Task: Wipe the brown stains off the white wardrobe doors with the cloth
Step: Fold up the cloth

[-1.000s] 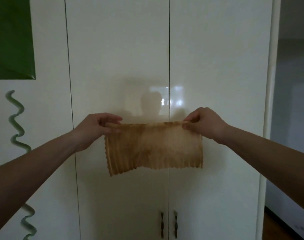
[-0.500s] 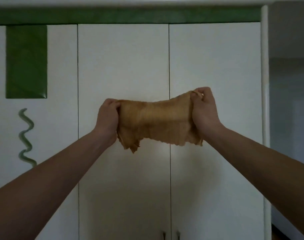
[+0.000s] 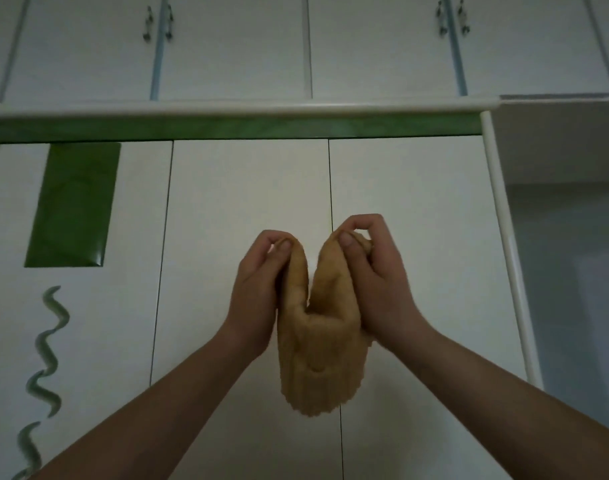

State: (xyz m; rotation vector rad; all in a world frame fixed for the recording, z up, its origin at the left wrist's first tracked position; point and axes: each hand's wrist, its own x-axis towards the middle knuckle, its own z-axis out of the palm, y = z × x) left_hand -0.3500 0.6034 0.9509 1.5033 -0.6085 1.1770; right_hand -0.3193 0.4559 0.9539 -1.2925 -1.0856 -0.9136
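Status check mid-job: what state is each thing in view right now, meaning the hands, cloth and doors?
cloth: doubled into a U, hanging between both hands in front of the doors.
left hand: pinches one top end of the cloth.
right hand: pinches the other top end.
wardrobe doors: closed; no brown stains visible in this view.
upper cabinet doors: closed.
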